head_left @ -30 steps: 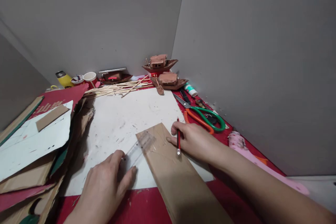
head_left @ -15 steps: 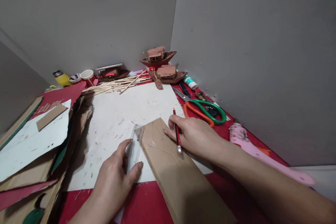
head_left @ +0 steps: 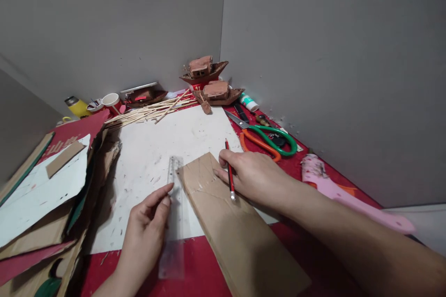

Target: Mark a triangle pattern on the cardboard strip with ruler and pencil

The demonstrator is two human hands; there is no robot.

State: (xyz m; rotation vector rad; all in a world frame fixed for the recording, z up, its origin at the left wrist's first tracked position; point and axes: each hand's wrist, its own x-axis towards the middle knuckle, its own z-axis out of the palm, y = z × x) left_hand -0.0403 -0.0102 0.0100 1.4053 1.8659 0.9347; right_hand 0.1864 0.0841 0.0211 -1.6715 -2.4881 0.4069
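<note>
A clear plastic ruler [head_left: 177, 222] runs lengthwise just left of a long brown cardboard strip [head_left: 223, 213]. My left hand [head_left: 148, 222] is at the ruler's left edge, its thumb and index finger closed together there; the other fingers are curled and partly hidden. A red and black pencil [head_left: 230, 176] is in my right hand [head_left: 254, 174], tip pointing away from me and eraser end toward me. The fingers of that hand rest on the right side of the cardboard strip, near its far end. Beneath lies a white sheet [head_left: 142, 176] with dark specks.
Large scissors [head_left: 268, 137], a glue bottle [head_left: 249, 101] and a pink glue gun [head_left: 343, 195] lie to the right. Thin wooden sticks [head_left: 146, 113] and model boats [head_left: 218, 92] stand at the back. At left, cardboard pieces [head_left: 42, 227] are stacked. Grey walls [head_left: 313, 55] enclose the table.
My left thumb has moved in from the cardboard's side to meet the index finger. The ruler now shows its broad face beside the strip. My right hand stays on the strip.
</note>
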